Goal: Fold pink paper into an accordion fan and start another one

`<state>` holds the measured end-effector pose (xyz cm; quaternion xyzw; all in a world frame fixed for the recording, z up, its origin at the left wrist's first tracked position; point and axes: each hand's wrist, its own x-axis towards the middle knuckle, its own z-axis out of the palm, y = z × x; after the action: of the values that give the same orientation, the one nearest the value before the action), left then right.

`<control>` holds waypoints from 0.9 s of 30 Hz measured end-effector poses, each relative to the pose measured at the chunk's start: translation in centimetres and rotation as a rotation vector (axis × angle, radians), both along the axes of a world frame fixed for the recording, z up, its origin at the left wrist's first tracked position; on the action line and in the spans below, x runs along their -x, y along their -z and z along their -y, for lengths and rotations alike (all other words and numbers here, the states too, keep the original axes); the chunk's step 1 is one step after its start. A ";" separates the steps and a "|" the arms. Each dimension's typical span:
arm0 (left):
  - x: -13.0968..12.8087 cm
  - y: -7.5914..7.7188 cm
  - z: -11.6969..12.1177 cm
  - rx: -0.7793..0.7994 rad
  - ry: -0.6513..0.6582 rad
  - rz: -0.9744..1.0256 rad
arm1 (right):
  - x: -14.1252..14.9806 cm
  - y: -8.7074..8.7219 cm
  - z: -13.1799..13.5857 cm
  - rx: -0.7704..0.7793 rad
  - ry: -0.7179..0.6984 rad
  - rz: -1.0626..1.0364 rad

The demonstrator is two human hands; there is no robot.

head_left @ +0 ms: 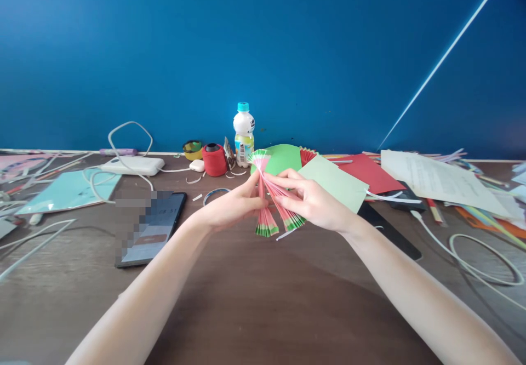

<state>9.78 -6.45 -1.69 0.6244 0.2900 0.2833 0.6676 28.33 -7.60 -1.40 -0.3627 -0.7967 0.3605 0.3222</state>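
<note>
Above the brown table, both my hands hold a pleated paper fan [267, 223], pink with green and white edges. Its folds are pinched together near the upper middle and spread out below into two sections. My left hand [236, 203] is closed on the left section, thumb and fingers pressed on the pleats. On the other section, my right hand [312, 198] is closed too, with its fingers laid along the folds. A thin white strip [284, 235] sticks out under the right section. Fingers hide part of the pleats.
Behind my hands stand a plastic bottle [244, 135] and a red round container [215, 160]. A phone [154, 233] lies left, near a white power bank [132, 166]. Green paper [284, 158], pale green paper [335, 181], red paper [365, 173] and a white cable [447, 252] lie right.
</note>
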 end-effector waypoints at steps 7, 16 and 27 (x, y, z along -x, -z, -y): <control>-0.1 -0.2 0.1 0.016 0.013 0.008 | 0.1 0.2 0.0 0.003 0.023 0.007; -0.2 0.1 0.2 0.041 0.037 0.070 | 0.4 0.5 0.1 0.001 0.006 -0.003; -0.2 0.1 0.2 0.042 0.049 0.059 | 0.5 0.7 0.3 0.008 0.013 0.036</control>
<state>9.94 -6.64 -1.84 0.6086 0.2607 0.2788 0.6956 27.78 -7.86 -2.09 -0.3756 -0.7985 0.3549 0.3088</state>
